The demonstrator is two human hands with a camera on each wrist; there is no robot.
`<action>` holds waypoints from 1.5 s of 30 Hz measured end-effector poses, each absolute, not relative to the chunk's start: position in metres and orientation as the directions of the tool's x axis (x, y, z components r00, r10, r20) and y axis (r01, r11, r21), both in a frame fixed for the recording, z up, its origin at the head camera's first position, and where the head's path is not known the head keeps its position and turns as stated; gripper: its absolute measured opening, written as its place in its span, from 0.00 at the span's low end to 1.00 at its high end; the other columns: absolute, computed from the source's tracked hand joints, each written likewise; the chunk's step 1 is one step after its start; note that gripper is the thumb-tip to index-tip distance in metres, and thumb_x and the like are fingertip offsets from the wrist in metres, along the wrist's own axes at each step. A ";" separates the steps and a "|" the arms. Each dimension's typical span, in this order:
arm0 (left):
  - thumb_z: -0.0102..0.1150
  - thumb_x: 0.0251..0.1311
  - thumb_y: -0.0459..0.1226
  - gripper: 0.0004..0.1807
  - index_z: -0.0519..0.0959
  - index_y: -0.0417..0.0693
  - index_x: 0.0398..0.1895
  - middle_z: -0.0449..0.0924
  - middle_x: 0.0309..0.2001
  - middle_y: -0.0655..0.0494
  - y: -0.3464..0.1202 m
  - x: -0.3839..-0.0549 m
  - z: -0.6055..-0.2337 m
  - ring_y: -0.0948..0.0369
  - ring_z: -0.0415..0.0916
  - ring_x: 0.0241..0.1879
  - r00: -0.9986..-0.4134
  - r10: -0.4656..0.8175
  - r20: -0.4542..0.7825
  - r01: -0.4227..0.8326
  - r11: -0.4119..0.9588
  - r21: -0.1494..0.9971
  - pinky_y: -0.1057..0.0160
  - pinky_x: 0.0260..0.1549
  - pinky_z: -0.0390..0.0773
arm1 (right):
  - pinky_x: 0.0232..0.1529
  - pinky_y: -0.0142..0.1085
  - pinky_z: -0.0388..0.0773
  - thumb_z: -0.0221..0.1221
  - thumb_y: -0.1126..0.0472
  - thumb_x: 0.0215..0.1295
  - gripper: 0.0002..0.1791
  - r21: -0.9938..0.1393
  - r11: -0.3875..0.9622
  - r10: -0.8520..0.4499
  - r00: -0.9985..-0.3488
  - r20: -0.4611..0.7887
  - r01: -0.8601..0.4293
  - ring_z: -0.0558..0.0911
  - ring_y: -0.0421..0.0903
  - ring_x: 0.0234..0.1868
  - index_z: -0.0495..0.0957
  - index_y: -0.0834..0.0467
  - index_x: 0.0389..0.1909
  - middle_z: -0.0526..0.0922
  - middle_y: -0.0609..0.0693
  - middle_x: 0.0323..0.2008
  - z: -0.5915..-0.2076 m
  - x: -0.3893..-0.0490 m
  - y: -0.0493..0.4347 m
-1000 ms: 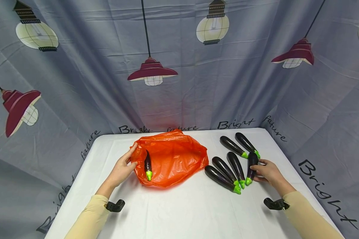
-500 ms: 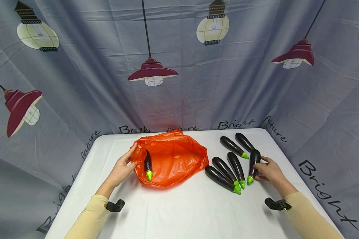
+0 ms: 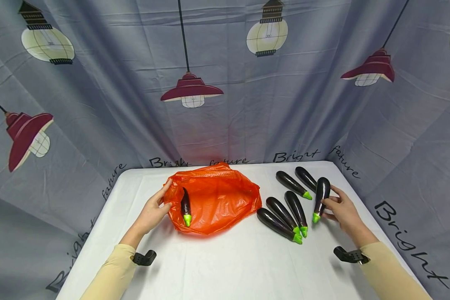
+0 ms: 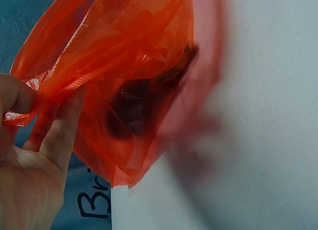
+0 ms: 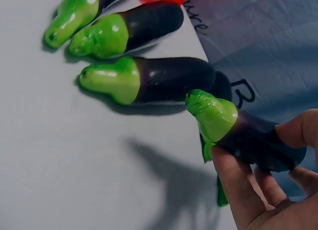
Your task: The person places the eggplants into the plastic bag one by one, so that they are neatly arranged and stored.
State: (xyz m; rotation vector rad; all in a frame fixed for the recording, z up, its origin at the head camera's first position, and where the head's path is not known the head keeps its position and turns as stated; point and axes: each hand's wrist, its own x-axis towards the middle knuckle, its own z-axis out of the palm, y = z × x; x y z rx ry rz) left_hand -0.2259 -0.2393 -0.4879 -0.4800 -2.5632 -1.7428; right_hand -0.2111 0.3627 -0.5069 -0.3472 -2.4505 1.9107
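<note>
An orange-red plastic bag lies on the white table, its mouth spread toward me. My left hand grips the bag's left edge, pinching the film between thumb and fingers, as the left wrist view shows. Inside the bag lies one dark eggplant with a green stem end. At the right, my right hand holds another eggplant between thumb and fingers, green end pointing down toward me. In the right wrist view this held eggplant is raised off the table, with a shadow below.
Three eggplants lie side by side right of the bag. Two more eggplants lie behind them, near the back right of the table. A grey printed curtain hangs behind and at both sides.
My right hand has lifted the eggplant and moved it slightly right and away from me, apart from the row beside it. The left hand and the bag have stayed in place.
</note>
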 end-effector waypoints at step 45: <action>0.52 0.69 0.25 0.43 0.55 0.64 0.82 0.48 0.81 0.54 -0.238 -0.228 -0.487 0.48 0.40 0.80 -0.959 0.238 0.157 0.235 0.349 0.907 0.45 0.74 0.50 | 0.45 0.41 0.85 0.59 0.65 0.75 0.48 -0.999 0.034 -0.060 -0.998 -0.004 0.002 0.81 0.38 0.48 0.38 0.52 0.84 0.59 0.68 0.71 -0.486 -0.226 0.296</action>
